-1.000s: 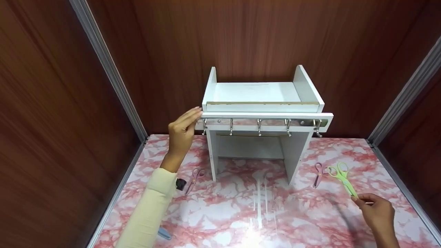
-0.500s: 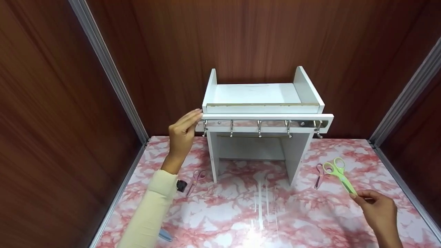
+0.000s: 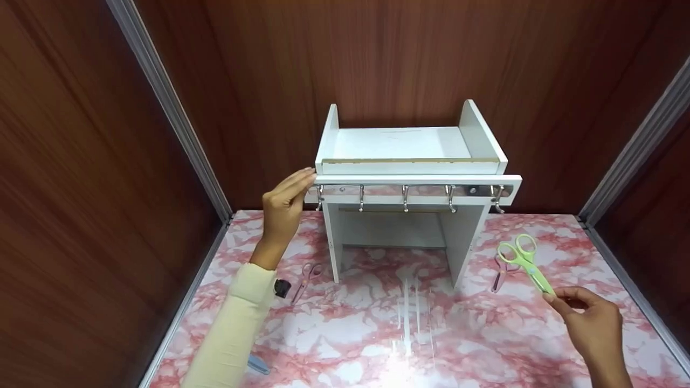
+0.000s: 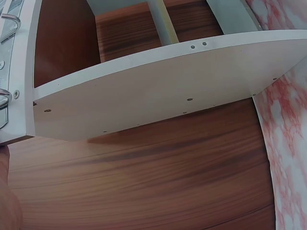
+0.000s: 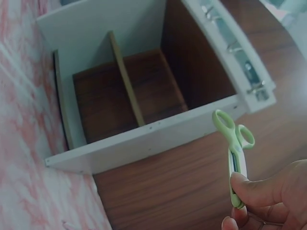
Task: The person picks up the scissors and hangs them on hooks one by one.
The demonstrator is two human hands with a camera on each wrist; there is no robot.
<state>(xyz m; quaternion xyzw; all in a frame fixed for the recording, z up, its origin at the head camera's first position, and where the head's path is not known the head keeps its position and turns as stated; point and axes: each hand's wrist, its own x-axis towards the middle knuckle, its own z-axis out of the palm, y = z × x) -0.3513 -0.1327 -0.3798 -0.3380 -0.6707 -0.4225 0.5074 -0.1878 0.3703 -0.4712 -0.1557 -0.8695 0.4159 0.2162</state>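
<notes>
A white wooden shelf unit (image 3: 464, 237) stands at the back of the table. Across its front runs a white board with a metal rail of several hooks (image 3: 405, 197). My left hand (image 3: 284, 207) touches the left end of this board with nearly straight fingers; its thumb's contact is unclear. To the right of the shelf my right hand (image 3: 590, 320) pinches light green scissors (image 3: 525, 261) by the blade end, handle loops pointing up and away. In the right wrist view, thumb and fingers grip these scissors (image 5: 235, 143) near the shelf's side panel.
Pink scissors (image 3: 500, 276) lie right of the shelf, partly behind the green pair. Another pink pair (image 3: 306, 280) lies left, beside a black object (image 3: 282, 288) at the left wrist. A blue item (image 3: 258, 364) lies near the left sleeve. Wood-grain walls (image 3: 399, 54) surround the marbled table.
My right hand has raised the green scissors slightly and moved them up and left in view, toward the shelf. The left hand stays at the board's end.
</notes>
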